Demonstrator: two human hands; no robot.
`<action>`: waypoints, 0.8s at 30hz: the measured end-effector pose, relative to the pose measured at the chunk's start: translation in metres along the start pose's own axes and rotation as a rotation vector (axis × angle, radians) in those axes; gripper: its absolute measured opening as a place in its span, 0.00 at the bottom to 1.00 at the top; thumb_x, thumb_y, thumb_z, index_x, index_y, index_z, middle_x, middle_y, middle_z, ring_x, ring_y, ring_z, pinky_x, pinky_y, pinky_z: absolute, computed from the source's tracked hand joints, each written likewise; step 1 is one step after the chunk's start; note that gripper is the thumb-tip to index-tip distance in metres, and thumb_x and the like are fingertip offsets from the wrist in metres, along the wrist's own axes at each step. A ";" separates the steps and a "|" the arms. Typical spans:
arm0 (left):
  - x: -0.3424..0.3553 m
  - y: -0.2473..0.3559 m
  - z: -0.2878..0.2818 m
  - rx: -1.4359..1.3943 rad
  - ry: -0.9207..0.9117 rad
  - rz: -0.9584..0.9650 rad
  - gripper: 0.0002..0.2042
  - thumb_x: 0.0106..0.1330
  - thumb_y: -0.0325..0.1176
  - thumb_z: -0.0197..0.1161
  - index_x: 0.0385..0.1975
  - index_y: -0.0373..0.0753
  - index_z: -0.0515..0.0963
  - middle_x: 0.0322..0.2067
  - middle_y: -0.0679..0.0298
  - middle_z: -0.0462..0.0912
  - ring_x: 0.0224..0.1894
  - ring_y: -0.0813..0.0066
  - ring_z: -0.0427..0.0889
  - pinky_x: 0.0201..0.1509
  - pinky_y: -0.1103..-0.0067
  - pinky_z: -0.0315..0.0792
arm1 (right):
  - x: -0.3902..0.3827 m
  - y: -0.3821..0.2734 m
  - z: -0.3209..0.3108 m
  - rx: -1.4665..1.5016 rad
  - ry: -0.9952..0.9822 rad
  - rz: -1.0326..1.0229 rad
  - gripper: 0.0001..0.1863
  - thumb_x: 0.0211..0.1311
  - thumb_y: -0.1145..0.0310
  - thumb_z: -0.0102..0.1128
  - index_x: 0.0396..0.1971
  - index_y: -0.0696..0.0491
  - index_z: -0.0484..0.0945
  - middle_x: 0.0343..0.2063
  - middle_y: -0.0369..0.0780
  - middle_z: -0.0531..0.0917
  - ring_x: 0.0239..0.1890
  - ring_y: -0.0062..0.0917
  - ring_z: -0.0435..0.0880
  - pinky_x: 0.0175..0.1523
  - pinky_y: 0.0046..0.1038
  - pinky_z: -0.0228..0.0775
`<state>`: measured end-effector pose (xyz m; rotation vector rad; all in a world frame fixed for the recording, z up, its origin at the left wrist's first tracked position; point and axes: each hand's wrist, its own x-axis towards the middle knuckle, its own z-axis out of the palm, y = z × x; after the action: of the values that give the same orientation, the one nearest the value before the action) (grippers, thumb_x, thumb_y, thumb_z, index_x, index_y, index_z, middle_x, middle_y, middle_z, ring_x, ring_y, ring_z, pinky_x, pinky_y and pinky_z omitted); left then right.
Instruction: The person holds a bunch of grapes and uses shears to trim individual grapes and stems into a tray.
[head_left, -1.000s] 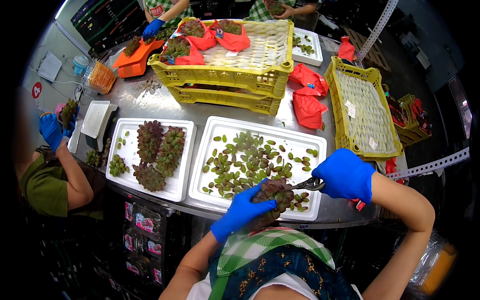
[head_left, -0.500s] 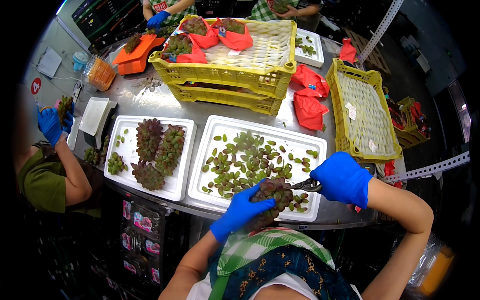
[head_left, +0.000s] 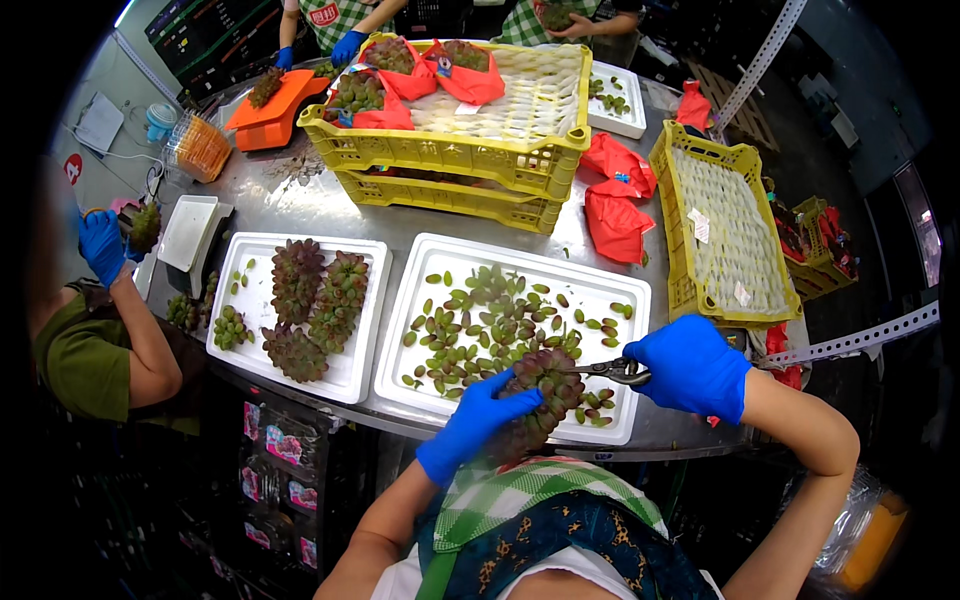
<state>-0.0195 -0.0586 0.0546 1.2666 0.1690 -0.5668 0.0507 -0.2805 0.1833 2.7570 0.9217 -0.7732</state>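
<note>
My left hand, in a blue glove, is closed around a purple-green grape bunch, held over the lower edge of a white foam tray. My right hand, also gloved, grips dark-handled snips, their tips at the bunch. Many loose green berries are scattered in that tray. To the left, a second foam tray holds several large dark bunches and a small green cluster.
Beyond the trays stand stacked yellow crates with red-bagged bunches, red bags, a padded crate, an orange scale and a white scale. Co-workers work at left and far side. A perforated rail runs at right.
My right hand has shifted slightly downward with the snips, while my left stays on the bunch. The left co-worker's bunch has moved, and a far co-worker's hands have moved.
</note>
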 end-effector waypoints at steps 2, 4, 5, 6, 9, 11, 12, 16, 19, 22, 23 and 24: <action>0.001 -0.001 -0.001 0.013 -0.009 -0.010 0.23 0.54 0.35 0.63 0.48 0.34 0.69 0.31 0.68 0.78 0.30 0.89 0.73 0.34 0.88 0.68 | 0.001 0.001 -0.002 -0.028 -0.038 0.003 0.12 0.46 0.61 0.57 0.33 0.47 0.78 0.19 0.40 0.79 0.21 0.34 0.79 0.28 0.31 0.71; 0.000 -0.001 0.000 0.044 -0.019 0.017 0.23 0.54 0.35 0.63 0.49 0.34 0.69 0.31 0.68 0.78 0.30 0.89 0.73 0.34 0.88 0.68 | 0.001 0.004 0.000 -0.069 -0.027 -0.022 0.12 0.46 0.62 0.57 0.33 0.47 0.78 0.20 0.40 0.79 0.21 0.34 0.79 0.28 0.30 0.71; 0.000 -0.001 0.000 0.059 -0.019 0.030 0.23 0.53 0.35 0.63 0.49 0.34 0.69 0.31 0.68 0.78 0.30 0.89 0.73 0.34 0.88 0.68 | 0.002 0.004 -0.001 -0.046 -0.012 -0.034 0.11 0.44 0.63 0.58 0.30 0.49 0.78 0.19 0.41 0.79 0.22 0.35 0.79 0.29 0.32 0.70; -0.001 -0.001 -0.001 0.090 -0.018 0.021 0.23 0.53 0.35 0.64 0.49 0.34 0.69 0.31 0.68 0.78 0.30 0.90 0.73 0.34 0.88 0.68 | 0.002 0.003 -0.003 -0.022 0.003 -0.047 0.10 0.41 0.64 0.59 0.26 0.51 0.77 0.18 0.42 0.78 0.23 0.36 0.78 0.29 0.33 0.69; -0.001 -0.001 -0.001 0.162 -0.016 0.024 0.24 0.53 0.35 0.64 0.50 0.35 0.69 0.31 0.68 0.78 0.30 0.89 0.73 0.35 0.88 0.68 | 0.004 0.002 -0.005 -0.057 -0.024 -0.069 0.10 0.42 0.64 0.58 0.29 0.48 0.78 0.19 0.41 0.78 0.23 0.35 0.79 0.29 0.33 0.70; -0.001 -0.003 -0.001 0.185 -0.010 0.060 0.26 0.52 0.36 0.65 0.51 0.35 0.68 0.31 0.68 0.79 0.30 0.89 0.73 0.35 0.88 0.68 | 0.006 0.002 -0.005 -0.097 -0.044 -0.081 0.11 0.44 0.64 0.58 0.31 0.46 0.79 0.19 0.40 0.79 0.23 0.34 0.79 0.29 0.33 0.71; -0.001 -0.002 -0.001 0.194 -0.016 0.052 0.27 0.52 0.36 0.65 0.52 0.35 0.67 0.32 0.67 0.79 0.32 0.88 0.73 0.37 0.87 0.68 | 0.007 0.002 -0.005 -0.108 -0.043 -0.088 0.11 0.43 0.64 0.58 0.31 0.46 0.79 0.19 0.40 0.79 0.23 0.35 0.79 0.29 0.33 0.71; 0.000 -0.002 -0.001 0.237 -0.037 0.024 0.30 0.51 0.38 0.66 0.54 0.36 0.65 0.38 0.63 0.78 0.38 0.83 0.73 0.44 0.84 0.67 | 0.010 0.002 -0.007 -0.142 -0.084 -0.089 0.09 0.43 0.65 0.58 0.28 0.47 0.79 0.18 0.40 0.78 0.23 0.35 0.78 0.28 0.33 0.70; 0.000 -0.002 -0.001 0.241 -0.048 0.008 0.31 0.50 0.40 0.66 0.54 0.36 0.65 0.41 0.61 0.77 0.42 0.82 0.73 0.47 0.82 0.66 | 0.011 0.003 -0.007 -0.148 -0.086 -0.093 0.10 0.42 0.64 0.59 0.29 0.46 0.79 0.18 0.40 0.78 0.23 0.35 0.78 0.28 0.33 0.69; -0.001 0.002 -0.001 0.245 -0.056 -0.001 0.30 0.51 0.40 0.66 0.54 0.36 0.65 0.41 0.62 0.77 0.42 0.82 0.73 0.48 0.82 0.66 | 0.013 0.005 -0.005 -0.150 -0.055 -0.111 0.11 0.42 0.64 0.60 0.30 0.45 0.79 0.18 0.41 0.78 0.23 0.35 0.78 0.28 0.33 0.69; -0.002 0.004 -0.001 0.251 -0.060 -0.002 0.30 0.51 0.39 0.65 0.54 0.36 0.65 0.41 0.62 0.77 0.41 0.82 0.73 0.47 0.83 0.66 | 0.012 0.006 -0.005 -0.150 -0.038 -0.118 0.11 0.42 0.64 0.60 0.30 0.45 0.79 0.18 0.40 0.78 0.23 0.35 0.78 0.28 0.33 0.69; -0.001 0.003 0.000 0.241 -0.049 0.024 0.27 0.52 0.38 0.65 0.51 0.35 0.67 0.36 0.64 0.77 0.37 0.84 0.73 0.43 0.84 0.67 | 0.011 0.007 -0.004 -0.150 -0.022 -0.125 0.12 0.42 0.64 0.60 0.31 0.45 0.79 0.18 0.40 0.78 0.22 0.35 0.78 0.28 0.33 0.69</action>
<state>-0.0191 -0.0575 0.0574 1.4844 0.0452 -0.6095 0.0635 -0.2791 0.1808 2.5781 1.1078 -0.7198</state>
